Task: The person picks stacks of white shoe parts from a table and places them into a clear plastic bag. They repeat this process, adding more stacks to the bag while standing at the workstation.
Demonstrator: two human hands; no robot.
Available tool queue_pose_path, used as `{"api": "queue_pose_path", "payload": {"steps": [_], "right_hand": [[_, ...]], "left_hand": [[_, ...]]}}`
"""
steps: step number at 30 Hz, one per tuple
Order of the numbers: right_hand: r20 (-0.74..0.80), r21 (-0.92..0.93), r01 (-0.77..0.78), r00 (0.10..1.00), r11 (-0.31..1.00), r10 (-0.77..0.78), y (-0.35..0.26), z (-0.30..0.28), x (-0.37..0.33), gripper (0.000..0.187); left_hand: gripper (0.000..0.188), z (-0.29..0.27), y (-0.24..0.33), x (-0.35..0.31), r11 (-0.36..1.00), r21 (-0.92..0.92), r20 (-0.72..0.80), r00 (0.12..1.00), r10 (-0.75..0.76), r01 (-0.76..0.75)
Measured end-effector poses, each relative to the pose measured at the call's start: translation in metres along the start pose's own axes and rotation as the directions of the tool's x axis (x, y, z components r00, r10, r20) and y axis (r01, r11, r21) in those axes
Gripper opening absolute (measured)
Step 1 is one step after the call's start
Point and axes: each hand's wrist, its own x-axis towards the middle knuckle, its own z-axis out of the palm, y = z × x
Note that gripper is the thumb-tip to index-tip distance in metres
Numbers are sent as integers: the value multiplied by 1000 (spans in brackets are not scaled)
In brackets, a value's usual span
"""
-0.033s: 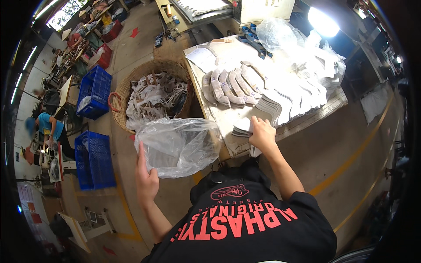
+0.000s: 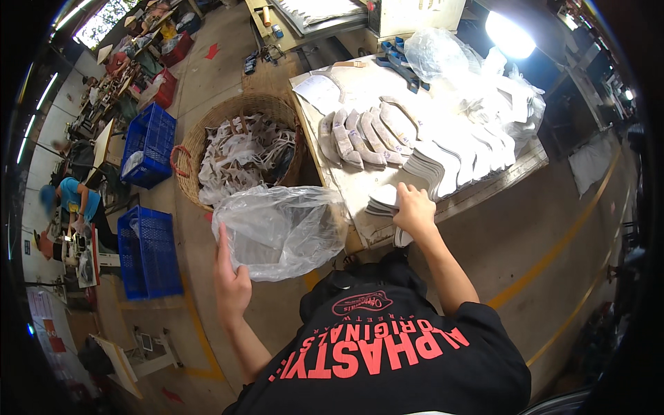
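My left hand (image 2: 233,287) grips the left side of a clear plastic bag (image 2: 277,232). The bag hangs spread out in front of me, its mouth facing up. My right hand (image 2: 415,213) is closed round a small stack of white insoles (image 2: 384,198) at the table's near edge. One end of the stack shows left of the hand and another below it; the middle is hidden under my fingers. Just beyond lies a fanned row of white insoles (image 2: 437,166). Farther left are several curved beige-grey stacks (image 2: 360,142) with pen marks.
The insoles lie on a worn work table (image 2: 346,194). A round wicker basket (image 2: 200,128) full of scraps stands left of it. Blue crates (image 2: 149,252) sit on the floor farther left. A bright lamp (image 2: 510,34) shines at the back right. People work along the far left.
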Motion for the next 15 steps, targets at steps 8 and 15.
{"api": "queue_pose_path", "payload": {"steps": [8,15], "right_hand": [[138,189,-114,986,975,89,19,-14,15,39],[68,752,-40,998,658,-18,30,-41,-9,54]], "left_hand": [[93,8,-7,-3,991,-71,-110,986,-122,115],[91,11,-25,-3,986,12,-59,985,-165,166]]}}
